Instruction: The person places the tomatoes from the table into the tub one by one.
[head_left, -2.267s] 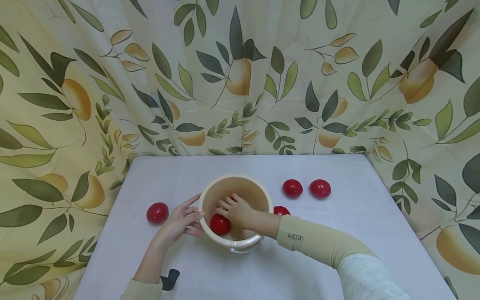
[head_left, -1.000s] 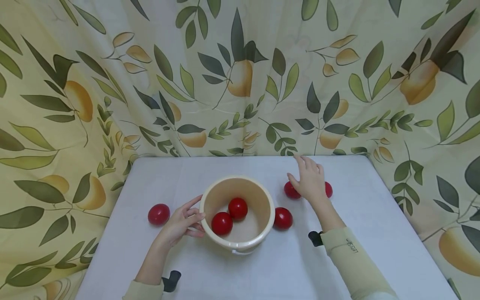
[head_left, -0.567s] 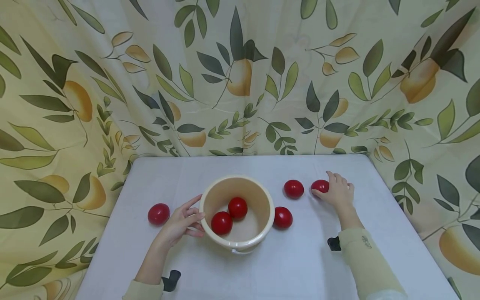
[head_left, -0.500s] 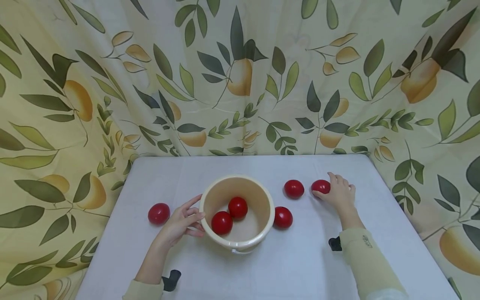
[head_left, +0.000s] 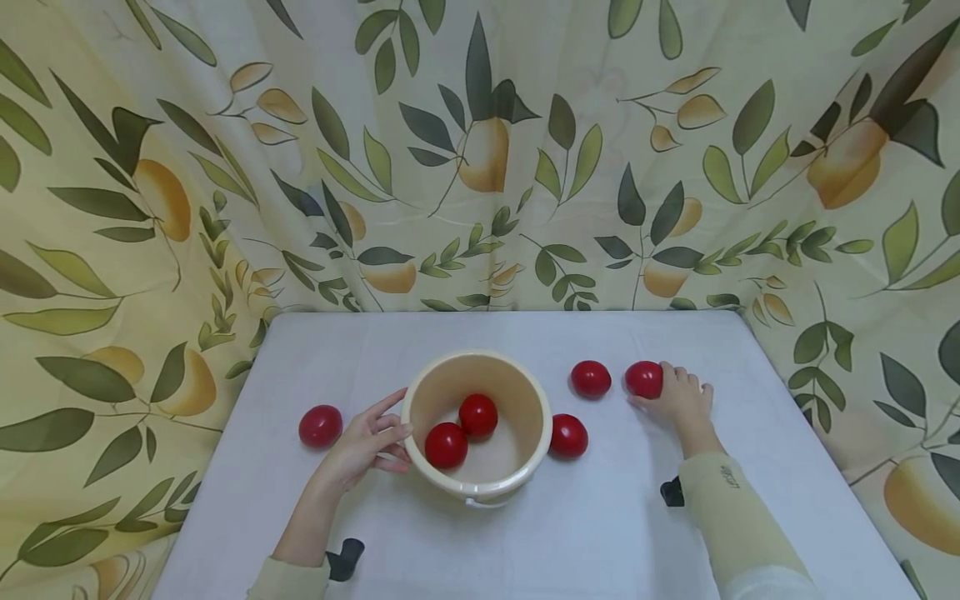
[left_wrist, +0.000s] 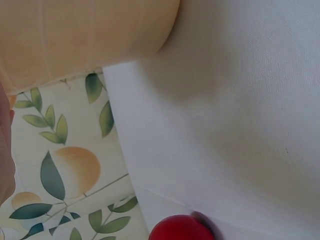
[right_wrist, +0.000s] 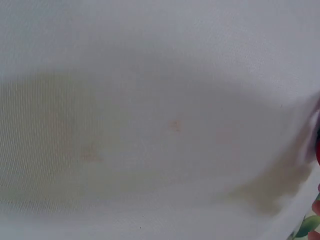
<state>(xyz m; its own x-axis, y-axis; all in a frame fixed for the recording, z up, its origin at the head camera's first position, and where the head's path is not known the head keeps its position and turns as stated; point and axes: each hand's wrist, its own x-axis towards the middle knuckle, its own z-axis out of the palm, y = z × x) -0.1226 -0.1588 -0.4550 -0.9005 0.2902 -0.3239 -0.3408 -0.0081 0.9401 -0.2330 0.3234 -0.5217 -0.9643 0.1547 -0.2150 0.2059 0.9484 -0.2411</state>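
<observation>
- White tabletop (head_left: 592,542) spreads beneath everything; clock directions run from the centre of the cream bucket (head_left: 450,379), twelve pointing away from the person.
- Nearest is a pale sleeve (head_left: 288,581) at eight o'clock, a dark tab (head_left: 347,558) beside its cuff.
- Low on the bucket, a white handle (head_left: 483,503) shows at six.
- Left hand (head_left: 367,444), at nine, rests against the bucket's side, fingers extended, thumb touching the rim.
- Inside lie two red balls (head_left: 446,445) close together, one toward eight, one near the middle.
- Outside, a third ball (head_left: 568,437) sits just beside the wall at three; a fourth ball (head_left: 320,427) lies at nine, past the fingers.
- Right hand (head_left: 681,404), near three and well apart from the bucket, grips a fifth ball (head_left: 642,380).
- Just beside that, a sixth ball (head_left: 591,379) sits at two.
- Farthest hangs a curtain (head_left: 555,75) printed with leaves and fruit.
</observation>
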